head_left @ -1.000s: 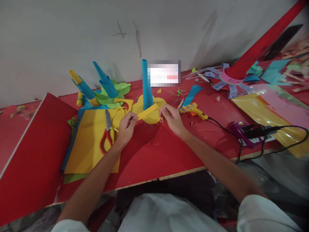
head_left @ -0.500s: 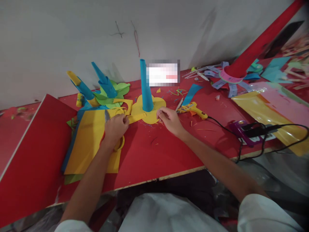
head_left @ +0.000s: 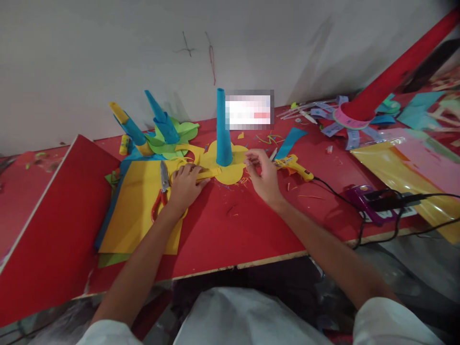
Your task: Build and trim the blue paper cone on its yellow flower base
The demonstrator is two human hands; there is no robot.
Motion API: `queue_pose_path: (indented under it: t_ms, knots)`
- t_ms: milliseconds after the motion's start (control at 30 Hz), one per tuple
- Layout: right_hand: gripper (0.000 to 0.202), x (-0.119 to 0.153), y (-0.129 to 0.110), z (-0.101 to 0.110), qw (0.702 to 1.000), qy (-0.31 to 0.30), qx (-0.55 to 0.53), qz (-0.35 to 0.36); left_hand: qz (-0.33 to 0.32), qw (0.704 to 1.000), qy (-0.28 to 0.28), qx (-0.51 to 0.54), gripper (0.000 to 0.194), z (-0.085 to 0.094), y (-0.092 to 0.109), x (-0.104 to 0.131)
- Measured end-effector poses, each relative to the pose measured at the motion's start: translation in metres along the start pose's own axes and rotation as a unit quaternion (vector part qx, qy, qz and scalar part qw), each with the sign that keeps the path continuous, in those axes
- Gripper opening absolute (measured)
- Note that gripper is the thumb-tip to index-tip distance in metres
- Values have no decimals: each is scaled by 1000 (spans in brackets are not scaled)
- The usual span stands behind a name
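Note:
A blue paper cone (head_left: 224,139) stands upright on a flat yellow paper flower (head_left: 235,173). A narrow yellow paper strip (head_left: 210,174) reaches from my left hand (head_left: 186,184) onto the flower's left petal. The strip runs between the thumb and the loosely stretched fingers of that hand. Red-handled scissors (head_left: 164,179) lie just left of it, on yellow paper sheets (head_left: 132,211). At the flower's right edge, my right hand (head_left: 265,175) has its fingers curled toward the thumb. What lies between those fingertips, if anything, cannot be made out.
A yellow glue gun (head_left: 296,167) lies right of my right hand, its cord leading to a purple power strip (head_left: 364,203). Blue-and-green paper shapes (head_left: 170,134) and a glue stick (head_left: 124,144) are behind left. A red cone (head_left: 395,76) leans at the right. Paper scraps litter the red tabletop (head_left: 230,230).
My left hand has loosened from a fist, its fingers stretching over the yellow strip. My right hand has shifted slightly outward and up along the flower's edge. The view has swung slightly left.

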State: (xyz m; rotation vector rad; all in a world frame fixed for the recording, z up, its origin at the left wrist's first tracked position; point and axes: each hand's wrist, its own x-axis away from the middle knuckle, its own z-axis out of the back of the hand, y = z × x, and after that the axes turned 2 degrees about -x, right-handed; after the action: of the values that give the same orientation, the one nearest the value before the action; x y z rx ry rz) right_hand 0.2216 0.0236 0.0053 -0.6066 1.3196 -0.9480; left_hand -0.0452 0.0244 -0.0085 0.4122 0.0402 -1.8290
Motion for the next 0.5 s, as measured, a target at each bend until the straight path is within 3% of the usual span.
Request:
queue_pose_path:
  t_ms: [167, 500]
  knots:
    - [14, 4, -4, 1, 998, -23, 42, 35, 2, 999, -25, 34, 18, 0, -6, -2]
    - [21, 11, 0, -5, 983, -90, 121, 109, 16, 992, -77, 103, 18, 0, -9, -6]
